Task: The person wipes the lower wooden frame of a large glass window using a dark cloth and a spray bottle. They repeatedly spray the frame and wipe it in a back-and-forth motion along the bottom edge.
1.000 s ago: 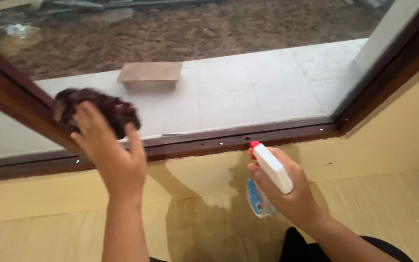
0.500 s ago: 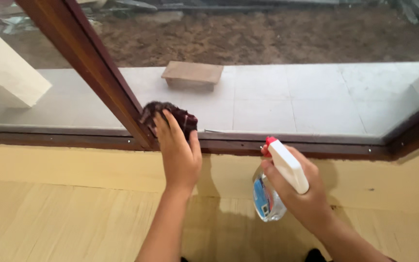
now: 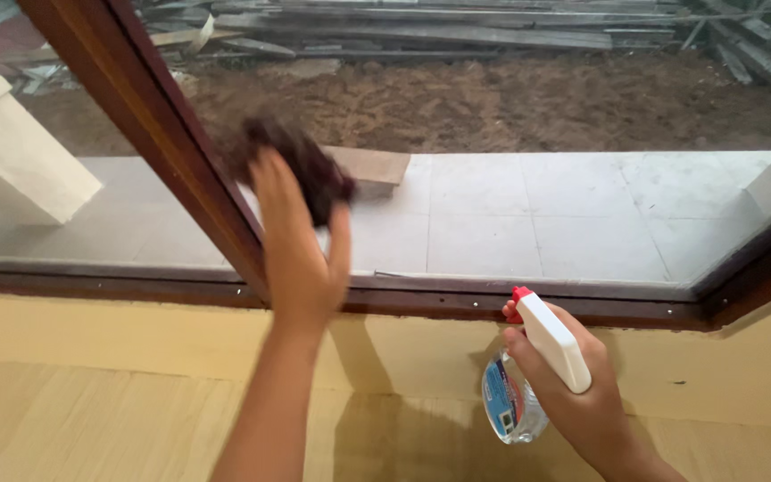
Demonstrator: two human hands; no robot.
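Dark maroon cloth (image 3: 301,165), bunched, is pressing flat under left fingers (image 3: 269,178); clear spray bottle (image 3: 528,379), white-red trigger, is tilting inside right fingers (image 3: 528,353).

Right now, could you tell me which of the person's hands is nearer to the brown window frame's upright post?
Left. The left hand presses a dark cloth on the glass right beside the post; the right hand holds a spray bottle low, well aside.
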